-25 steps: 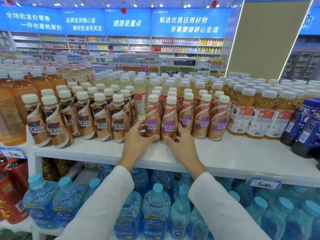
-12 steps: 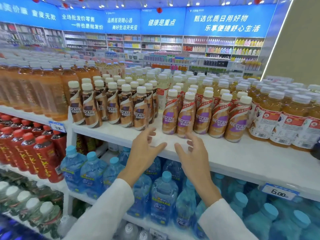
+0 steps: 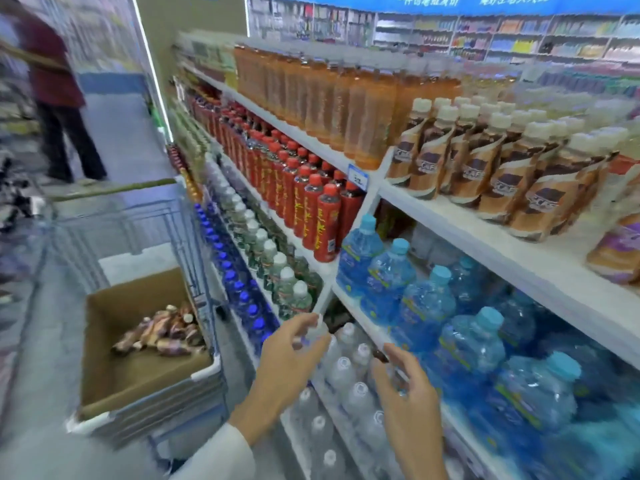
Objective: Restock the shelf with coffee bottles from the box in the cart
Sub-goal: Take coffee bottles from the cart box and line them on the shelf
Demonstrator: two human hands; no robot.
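**Now empty-handed beside the cart [image 3: 145,223]**

Here both your hands hang in front of the lower shelves at near centre, and neither grips anything. Your left hand [image 3: 291,362] has its fingers loosely bent and slightly apart. Its fingertips overlap a white-capped clear bottle [image 3: 320,330], but the blur hides whether they touch it. Your right hand [image 3: 407,403] is just to the right of it, palm turned inward, fingers relaxed and spread.

The box [image 3: 114,379], open-topped cardboard, sits in the near end of the wire cart at your left. The loose coffee bottles [image 3: 162,332] lie on their sides in a heap against the box's right wall.

The shelf [image 3: 450,216] runs along the upper right, and the standing coffee bottles [image 3: 485,168] on it are upright in rows with cream caps. Left of them on the same level stand tall orange drink bottles [image 3: 346,98]. One level down are red bottles [image 3: 313,209], then blue water bottles [image 3: 429,306] nearer you. A person [image 3: 59,98] stands far left in the aisle.
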